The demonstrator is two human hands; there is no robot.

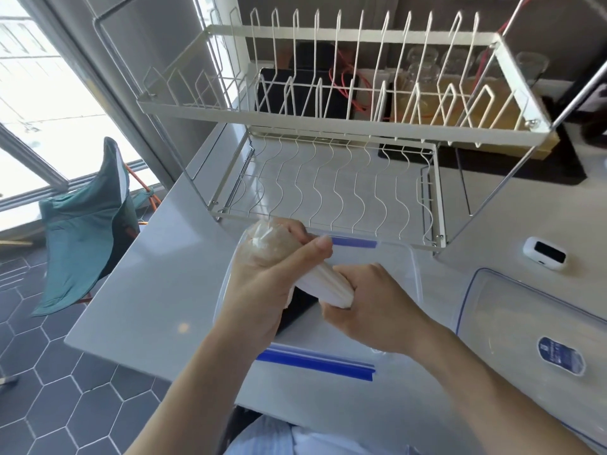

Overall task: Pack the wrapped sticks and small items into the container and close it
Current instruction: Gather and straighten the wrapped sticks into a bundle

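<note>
A clear plastic container point(415, 274) with blue clip edges sits open on the white counter in front of me. Over it I hold a bundle of white wrapped sticks point(328, 285) with a clear plastic wrap bunched at its far end. My left hand point(262, 284) grips the bundle's upper end and the plastic wrap. My right hand point(371, 310) grips its lower end. A dark flat item point(297, 310) lies inside the container under the bundle. The container's clear lid point(519, 323), with a blue label, lies on the counter to the right.
A white two-tier wire dish rack point(328, 178) stands just behind the container. A small white device point(545, 254) lies right of the rack. The counter's left edge drops to a tiled floor, where a green folding chair point(85, 238) stands by the window.
</note>
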